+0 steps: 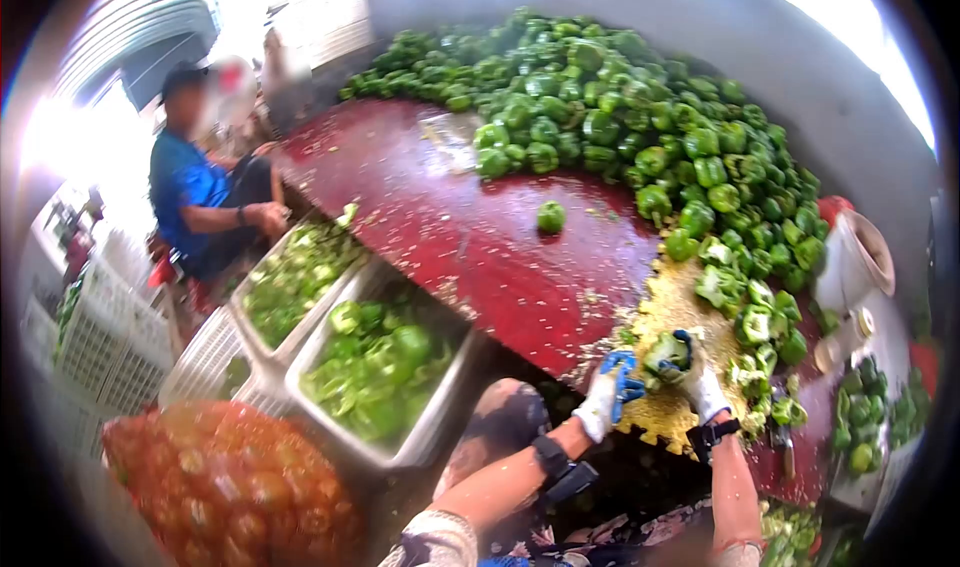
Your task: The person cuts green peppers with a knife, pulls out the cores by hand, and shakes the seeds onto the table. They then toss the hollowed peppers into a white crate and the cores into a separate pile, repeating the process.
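My right hand (703, 379), in a white and blue glove, grips a green bell pepper (666, 356) over a yellow mat (672, 307) strewn with seeds. My left hand (610, 392), gloved the same way, is next to the pepper with its fingers touching it; whether it holds a tool I cannot tell. Cut pepper pieces (750, 317) lie just right of the mat. A huge heap of whole green peppers (620, 107) covers the far side of the wet red table (450, 227). One lone pepper (550, 216) sits apart on the red surface.
Two metal trays (440, 422) of cut peppers stand at the table's left edge. A person in a blue shirt (195, 192) sits beyond them. A red mesh sack (225, 482) lies at lower left, white crates (100, 337) farther left, a white bucket (850, 257) at right.
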Tool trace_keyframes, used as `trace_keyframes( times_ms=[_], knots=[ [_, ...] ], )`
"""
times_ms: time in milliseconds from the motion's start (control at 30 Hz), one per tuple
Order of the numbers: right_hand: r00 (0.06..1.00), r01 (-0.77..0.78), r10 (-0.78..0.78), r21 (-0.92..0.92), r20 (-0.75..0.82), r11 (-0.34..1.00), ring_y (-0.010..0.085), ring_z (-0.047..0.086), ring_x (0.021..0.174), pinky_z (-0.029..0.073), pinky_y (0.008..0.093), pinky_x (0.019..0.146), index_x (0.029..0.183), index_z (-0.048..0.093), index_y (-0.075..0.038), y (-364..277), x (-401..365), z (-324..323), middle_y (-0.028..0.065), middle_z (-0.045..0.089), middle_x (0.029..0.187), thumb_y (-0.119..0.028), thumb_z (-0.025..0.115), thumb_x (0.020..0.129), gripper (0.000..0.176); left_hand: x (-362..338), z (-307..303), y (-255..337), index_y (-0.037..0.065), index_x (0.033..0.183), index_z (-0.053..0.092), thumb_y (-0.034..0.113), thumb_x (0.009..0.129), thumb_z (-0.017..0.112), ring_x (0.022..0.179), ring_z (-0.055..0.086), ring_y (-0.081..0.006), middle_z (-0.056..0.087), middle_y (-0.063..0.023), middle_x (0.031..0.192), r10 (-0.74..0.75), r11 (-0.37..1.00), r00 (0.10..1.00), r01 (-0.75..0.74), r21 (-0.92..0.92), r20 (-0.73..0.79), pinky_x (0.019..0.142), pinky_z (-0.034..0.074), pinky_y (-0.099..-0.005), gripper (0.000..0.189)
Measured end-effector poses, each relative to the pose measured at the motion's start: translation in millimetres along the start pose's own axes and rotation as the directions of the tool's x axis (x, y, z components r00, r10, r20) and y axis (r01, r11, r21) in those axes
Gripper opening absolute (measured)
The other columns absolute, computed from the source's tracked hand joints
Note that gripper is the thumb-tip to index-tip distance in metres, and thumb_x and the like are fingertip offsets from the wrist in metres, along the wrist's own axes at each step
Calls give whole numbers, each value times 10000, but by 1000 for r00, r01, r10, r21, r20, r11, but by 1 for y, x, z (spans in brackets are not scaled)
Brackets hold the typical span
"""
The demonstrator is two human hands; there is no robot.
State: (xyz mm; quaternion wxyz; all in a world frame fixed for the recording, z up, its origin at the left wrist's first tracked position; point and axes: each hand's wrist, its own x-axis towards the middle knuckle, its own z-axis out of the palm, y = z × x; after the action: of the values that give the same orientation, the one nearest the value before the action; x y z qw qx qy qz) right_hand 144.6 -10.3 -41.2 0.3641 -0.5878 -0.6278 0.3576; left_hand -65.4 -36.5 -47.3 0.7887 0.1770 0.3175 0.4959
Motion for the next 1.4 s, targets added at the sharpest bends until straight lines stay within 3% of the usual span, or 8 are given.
trace_keyframes(
  times_ms=[300, 433, 500, 567, 733, 933, 1267, 1400],
  knots=[
    [989, -86, 54, 240, 139, 967, 193, 641, 1064, 551, 333, 942, 1291, 544, -48, -29, -12, -2, 90, 649, 1184, 118, 762, 687, 664, 27, -12, -18, 176, 1234, 578, 314, 938, 687, 1026, 560, -133, 598, 36, 1186, 192, 974, 979, -181, 133, -72, 843, 476, -310, 344],
    [964, -86, 37, 176, 262, 981, 185, 659, 1022, 560, 327, 925, 1262, 556, -25, -108, -17, -6, 78, 658, 1136, 134, 734, 662, 645, -6, -4, 29, 174, 1397, 464, 257, 913, 711, 1144, 570, -179, 546, -33, 1347, -180, 962, 952, 223, -158, 248, 960, 515, -380, 550],
    [944, 55, -29, -70, 328, 996, 167, 643, 1007, 539, 307, 891, 1275, 546, -5, -133, -12, -4, 86, 663, 1139, 25, 765, 666, 648, 6, -6, 17, 123, 1440, 393, 134, 864, 758, 1202, 545, -183, 516, -75, 1382, 284, 914, 715, -404, 46, 639, 1017, 494, -404, 682],
    [926, 218, -54, -412, 374, 885, 266, 675, 964, 550, 346, 848, 1294, 520, 18, -184, -14, 5, 168, 657, 1071, -83, 763, 735, 617, -7, 1, 24, 99, 1369, 502, 389, 1034, 465, 1142, 591, -180, 575, -47, 1317, 274, 960, 854, -274, -65, 442, 997, 495, -367, 444],
    [596, 764, -602, -147, 532, 628, 304, 648, 960, 520, 385, 855, 1295, 496, 41, -308, -37, 96, 192, 641, 1084, -169, 686, 830, 544, 6, 3, 4, 86, 1298, 559, 337, 996, 479, 1182, 569, -286, 588, -118, 1281, 58, 871, 882, 184, -456, 468, 1055, 438, -471, 401],
    [175, 913, -958, 328, 226, 244, 318, 633, 956, 510, 400, 854, 1268, 508, 20, -371, -114, 185, 180, 638, 1122, -172, 658, 849, 484, -2, 19, 35, 21, 1346, 512, 376, 914, 585, 1292, 469, -462, 511, -211, 1398, 53, 801, 935, 170, -574, 351, 1130, 327, -631, 564],
    [506, 858, -809, -76, 300, 509, 335, 622, 992, 505, 442, 877, 1182, 532, -16, -323, -90, 105, 166, 611, 1169, -240, 474, 980, 307, -8, 29, 28, 25, 1380, 475, 421, 932, 564, 1280, 479, -437, 513, -201, 1385, -4, 814, 887, 271, -514, 461, 1122, 351, -606, 605],
    [447, 871, -867, 115, 219, 478, 310, 607, 863, 504, 407, 778, 1101, 554, -69, -305, -88, 131, 125, 605, 1013, -176, 474, 950, 202, -9, 34, 24, 41, 1351, 501, 410, 921, 581, 1230, 541, -348, 563, -148, 1325, 14, 811, 909, 233, -536, 416, 1114, 386, -559, 572]
  ],
)
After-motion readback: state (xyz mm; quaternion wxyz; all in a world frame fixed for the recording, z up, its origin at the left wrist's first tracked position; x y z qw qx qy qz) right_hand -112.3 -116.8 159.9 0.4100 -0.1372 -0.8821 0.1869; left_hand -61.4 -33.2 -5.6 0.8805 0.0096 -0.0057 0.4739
